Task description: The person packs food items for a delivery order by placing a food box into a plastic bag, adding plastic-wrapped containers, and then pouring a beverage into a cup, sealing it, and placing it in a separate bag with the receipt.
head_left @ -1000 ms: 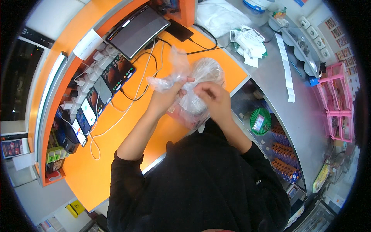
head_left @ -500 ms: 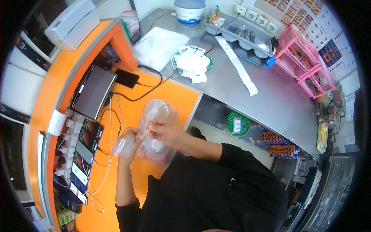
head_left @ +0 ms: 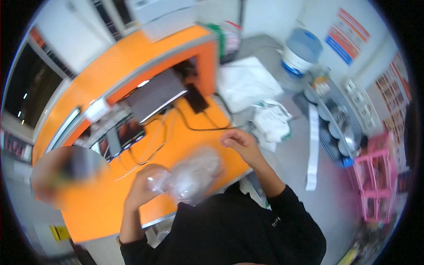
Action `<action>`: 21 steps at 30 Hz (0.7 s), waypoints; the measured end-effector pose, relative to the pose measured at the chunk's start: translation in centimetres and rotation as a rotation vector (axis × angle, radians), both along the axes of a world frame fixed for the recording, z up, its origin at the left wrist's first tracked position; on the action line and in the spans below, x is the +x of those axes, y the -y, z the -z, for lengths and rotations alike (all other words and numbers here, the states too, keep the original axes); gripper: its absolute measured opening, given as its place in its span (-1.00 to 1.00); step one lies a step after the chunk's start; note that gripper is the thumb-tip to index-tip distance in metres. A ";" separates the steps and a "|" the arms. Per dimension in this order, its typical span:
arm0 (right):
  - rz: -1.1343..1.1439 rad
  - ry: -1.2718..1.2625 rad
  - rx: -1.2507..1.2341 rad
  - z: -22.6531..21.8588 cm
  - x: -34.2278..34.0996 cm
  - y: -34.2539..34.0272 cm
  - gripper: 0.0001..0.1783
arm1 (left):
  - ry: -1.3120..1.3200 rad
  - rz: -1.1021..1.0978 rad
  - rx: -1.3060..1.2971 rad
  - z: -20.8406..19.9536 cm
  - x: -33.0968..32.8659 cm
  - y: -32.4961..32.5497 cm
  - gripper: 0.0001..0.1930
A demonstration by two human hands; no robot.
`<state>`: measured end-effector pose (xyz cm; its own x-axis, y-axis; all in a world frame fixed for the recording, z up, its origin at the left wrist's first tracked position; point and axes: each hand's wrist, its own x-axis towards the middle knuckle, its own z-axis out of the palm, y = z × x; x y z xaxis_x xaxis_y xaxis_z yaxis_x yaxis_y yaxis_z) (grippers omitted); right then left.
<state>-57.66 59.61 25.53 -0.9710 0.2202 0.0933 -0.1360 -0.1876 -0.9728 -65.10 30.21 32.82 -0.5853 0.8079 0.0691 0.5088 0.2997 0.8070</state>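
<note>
A filled clear plastic bag [head_left: 194, 174] rests on the orange counter [head_left: 194, 143] right in front of my body. At its left end, my left hand [head_left: 145, 184] is closed around the bunched plastic. What fills the bag is blurred and cannot be made out. My right hand [head_left: 242, 145] is off the bag, raised beyond its right end near the counter's right edge. Its fingers are loosely bent and apart, with nothing seen between them.
Behind the bag are a tablet [head_left: 157, 95], a black phone [head_left: 196, 98] and loose cables. White plastic bags [head_left: 249, 84], a long paper strip [head_left: 312, 150], a grey cup tray [head_left: 335, 121] and a pink rack [head_left: 375, 176] occupy the steel table. A blurred oval covers the counter's left.
My right hand has let go of the bag's gathered plastic and moved away to the right. My left hand still grips it. The whole view has swung left.
</note>
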 end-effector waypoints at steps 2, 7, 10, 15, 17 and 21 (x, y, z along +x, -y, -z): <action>0.053 0.055 0.408 1.9 1.7 -4.5 -0.89 | -0.114 -0.215 -0.021 -3.4 1.6 -0.3 -0.52; 0.966 0.293 0.664 5.8 10.0 -21.6 -0.82 | -0.168 0.081 0.294 -9.1 0.7 -2.8 -0.32; 1.114 0.795 0.986 12.2 16.4 -30.7 -0.56 | 0.137 0.191 0.009 -10.5 1.4 -14.9 -0.43; 1.051 1.122 1.045 13.3 16.6 -30.5 -0.20 | 0.950 0.525 -0.283 1.2 5.1 -35.0 -0.59; 1.034 1.106 0.966 14.0 17.0 -31.2 -0.19 | 1.047 0.456 -0.471 7.3 7.7 -40.5 -0.55; 0.833 1.034 0.671 13.1 18.3 -31.2 -0.33 | 0.901 0.142 -0.351 16.8 11.2 -48.6 -0.49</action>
